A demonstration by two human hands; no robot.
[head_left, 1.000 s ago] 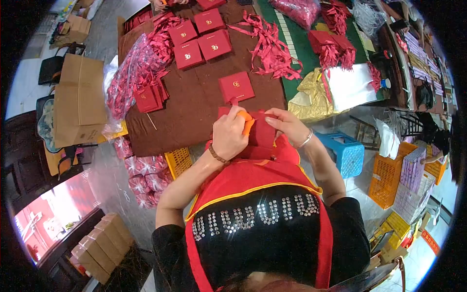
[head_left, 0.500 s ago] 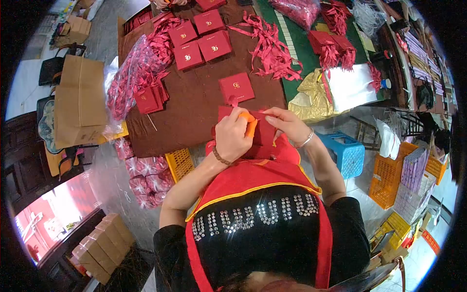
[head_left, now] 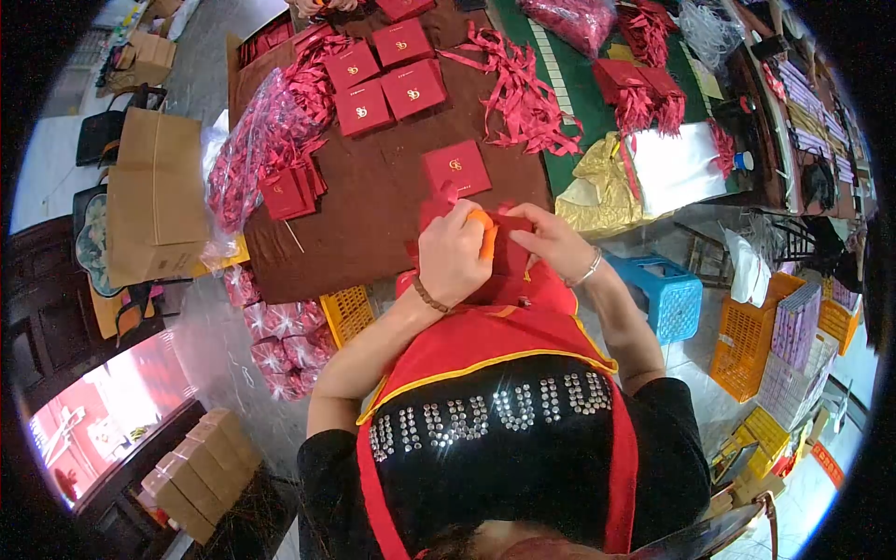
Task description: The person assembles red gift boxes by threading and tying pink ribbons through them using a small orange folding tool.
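At the table's near edge my left hand (head_left: pixel 453 250) is closed around an orange tool (head_left: pixel 489 238), its working end hidden by my fingers. A red ribbon end (head_left: pixel 449 193) sticks up above that hand. Close to its right, my right hand (head_left: pixel 549 243) pinches a red pouch (head_left: pixel 511 261) with thumb and fingers, the pouch hanging over my lap. Just beyond my hands a flat red pouch (head_left: pixel 457 166) with a gold logo lies on the brown cloth.
Further back lie several red pouches (head_left: pixel 413 86), a heap of red ribbons (head_left: pixel 527 103) and a plastic bag of ribbons (head_left: pixel 266 140). Another person's hands (head_left: pixel 322 6) show at the far edge. A blue stool (head_left: pixel 665 294) stands right, a cardboard box (head_left: pixel 154 201) left.
My right hand's fingers have shifted slightly on the red pouch, and its top edge has bunched. My left hand keeps the orange tool, moving only slightly.
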